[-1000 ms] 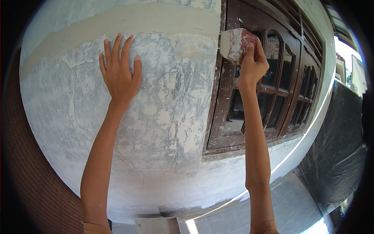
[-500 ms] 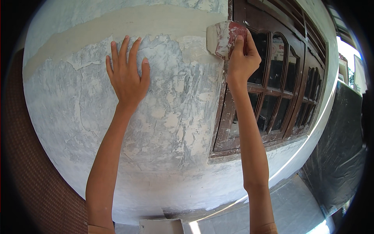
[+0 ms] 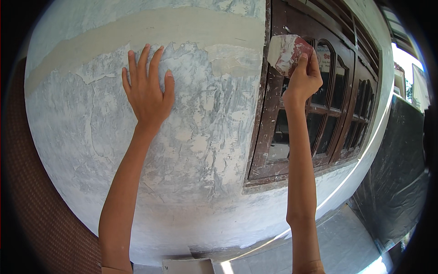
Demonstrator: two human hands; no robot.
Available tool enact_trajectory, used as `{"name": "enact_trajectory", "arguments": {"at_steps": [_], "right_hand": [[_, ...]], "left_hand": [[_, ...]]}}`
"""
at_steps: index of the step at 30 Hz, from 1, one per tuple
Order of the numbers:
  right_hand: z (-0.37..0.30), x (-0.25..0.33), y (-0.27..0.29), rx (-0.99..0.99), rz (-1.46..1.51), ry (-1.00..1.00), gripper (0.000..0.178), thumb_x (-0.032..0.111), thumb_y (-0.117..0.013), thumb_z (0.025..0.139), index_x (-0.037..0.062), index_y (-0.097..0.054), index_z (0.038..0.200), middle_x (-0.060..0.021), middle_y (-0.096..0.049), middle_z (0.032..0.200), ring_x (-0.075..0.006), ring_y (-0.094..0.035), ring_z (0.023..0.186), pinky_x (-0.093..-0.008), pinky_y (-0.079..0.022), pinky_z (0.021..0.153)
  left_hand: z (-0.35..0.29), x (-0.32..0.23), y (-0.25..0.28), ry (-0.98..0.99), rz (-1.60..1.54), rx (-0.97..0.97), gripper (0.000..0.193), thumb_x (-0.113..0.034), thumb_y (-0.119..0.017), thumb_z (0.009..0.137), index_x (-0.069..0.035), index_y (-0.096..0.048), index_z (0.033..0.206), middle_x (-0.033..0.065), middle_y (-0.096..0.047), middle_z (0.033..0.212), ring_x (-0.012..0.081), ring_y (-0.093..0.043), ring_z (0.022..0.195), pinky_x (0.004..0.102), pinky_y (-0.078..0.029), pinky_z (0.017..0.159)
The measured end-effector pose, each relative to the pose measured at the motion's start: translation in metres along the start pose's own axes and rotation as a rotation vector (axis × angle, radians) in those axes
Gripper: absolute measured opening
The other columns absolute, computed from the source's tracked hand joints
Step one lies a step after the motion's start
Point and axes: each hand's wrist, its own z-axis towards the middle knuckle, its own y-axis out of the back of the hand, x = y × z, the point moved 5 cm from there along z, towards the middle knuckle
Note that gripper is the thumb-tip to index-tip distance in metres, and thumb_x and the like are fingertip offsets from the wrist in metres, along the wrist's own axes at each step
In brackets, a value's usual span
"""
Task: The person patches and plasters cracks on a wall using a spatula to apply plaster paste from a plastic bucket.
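My right hand (image 3: 303, 77) pinches a putty scraper (image 3: 292, 52) between thumb and fingers. Its reddish-brown body is smeared with white filler, and the pale blade edge points left. The scraper is in front of the brown window frame, a little right of the wall's edge. My left hand (image 3: 148, 89) lies on the patchy grey-white wall (image 3: 196, 123) with its fingers spread, holding nothing. Above its fingertips runs a band of smooth beige filler (image 3: 150, 27), which ends in a ragged patch near the window.
The brown wooden window (image 3: 315, 114) with glass panes takes up the right side. Woven brown matting (image 3: 45, 196) stands at the left, and a black sheet (image 3: 392, 173) hangs at the far right. A pale box-like object (image 3: 189, 266) sits below on the grey floor (image 3: 346, 239).
My right hand has moved right and slightly down with the scraper, from the wall's edge to in front of the window. My left hand has stayed nearly in place.
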Motion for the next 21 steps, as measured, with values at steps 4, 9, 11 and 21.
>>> {"name": "enact_trajectory", "arguments": {"at_steps": [4, 9, 11, 21], "right_hand": [[-0.032, 0.003, -0.036, 0.205, 0.034, -0.014, 0.034, 0.009, -0.062, 0.096, -0.0036, -0.064, 0.127, -0.0134, -0.073, 0.107, -0.0132, -0.067, 0.091, -0.0271, -0.052, 0.084], [-0.054, -0.003, -0.046, 0.307, -0.125, 0.027, 0.034, 0.008, -0.062, 0.096, -0.0027, -0.063, 0.128, -0.014, -0.072, 0.112, -0.0123, -0.067, 0.091, -0.027, -0.052, 0.084], [-0.034, -0.014, -0.02, 0.225, -0.042, -0.009, 0.034, 0.007, -0.061, 0.096, -0.0033, -0.063, 0.129, -0.0127, -0.072, 0.112, -0.0117, -0.067, 0.09, -0.0265, -0.052, 0.083], [-0.054, 0.001, -0.038, 0.279, -0.045, 0.019, 0.033, 0.012, -0.064, 0.095, -0.0012, -0.066, 0.126, -0.0117, -0.073, 0.11, -0.0118, -0.066, 0.093, -0.0266, -0.051, 0.086]], "left_hand": [[0.0, 0.003, 0.001, -0.014, -0.01, -0.01, 0.049, -0.024, -0.05, 0.097, -0.018, -0.047, 0.145, 0.0068, -0.04, 0.155, 0.0341, -0.021, 0.15, 0.0566, -0.01, 0.119], [0.001, 0.003, -0.001, -0.016, 0.003, -0.016, 0.05, -0.024, -0.051, 0.096, -0.018, -0.048, 0.145, 0.0071, -0.041, 0.154, 0.0343, -0.022, 0.149, 0.0577, -0.011, 0.118], [0.001, 0.002, 0.001, -0.028, -0.012, -0.033, 0.049, -0.024, -0.05, 0.096, -0.018, -0.048, 0.145, 0.0072, -0.042, 0.154, 0.0346, -0.023, 0.149, 0.0576, -0.011, 0.118], [0.001, 0.004, 0.001, -0.024, 0.001, -0.034, 0.049, -0.024, -0.05, 0.096, -0.018, -0.047, 0.145, 0.0073, -0.041, 0.154, 0.0343, -0.023, 0.149, 0.0565, -0.011, 0.119]]}}
